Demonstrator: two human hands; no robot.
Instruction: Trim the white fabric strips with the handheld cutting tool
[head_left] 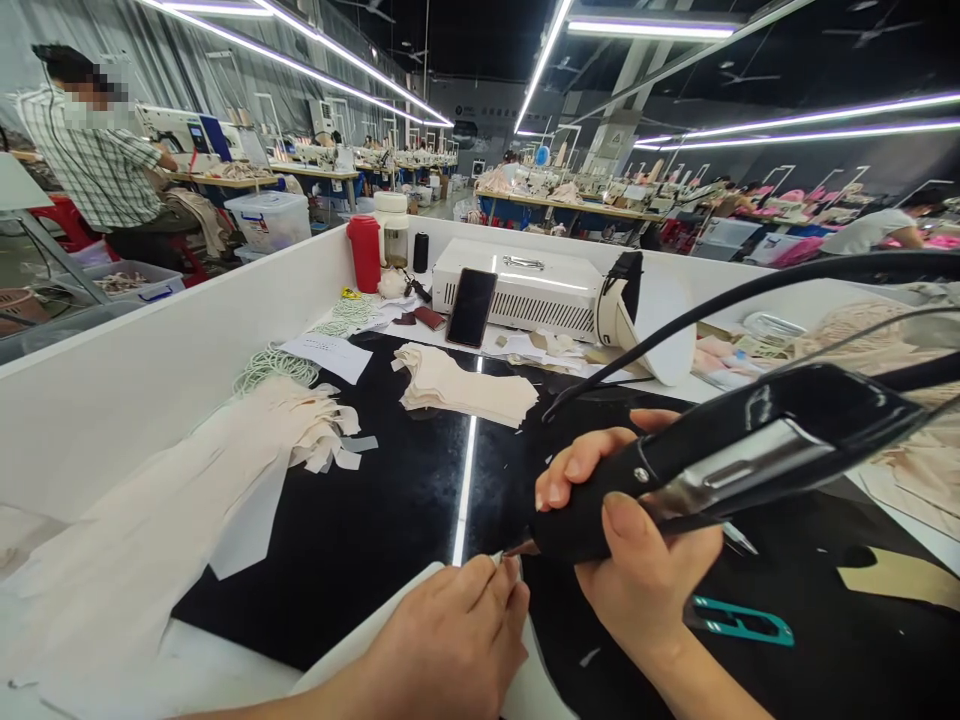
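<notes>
My right hand point(637, 560) is wrapped round a black corded power tool point(592, 500) with a silver lever along its side. The tool's narrow, copper-coloured tip point(523, 549) points left and sits at the fingertips of my left hand point(454, 635). Those fingers pinch the edge of a pale fabric piece point(375, 625), partly hidden beneath the hand. Whether the tip touches the fabric I cannot tell. Teal-handled thread snips point(776, 630) lie just right of my right wrist. A stack of cream fabric pieces point(465, 385) rests farther back on the black work surface point(375, 540).
A long cream fabric pile point(142, 530) covers the left side. Along the back stand a phone point(471, 308), a white vented box point(517, 285), a red cup point(364, 255) and a white lampshade point(652, 335). Black cables point(720, 300) arch across the right. Beyond the white partition, a person point(97, 160) sits sewing.
</notes>
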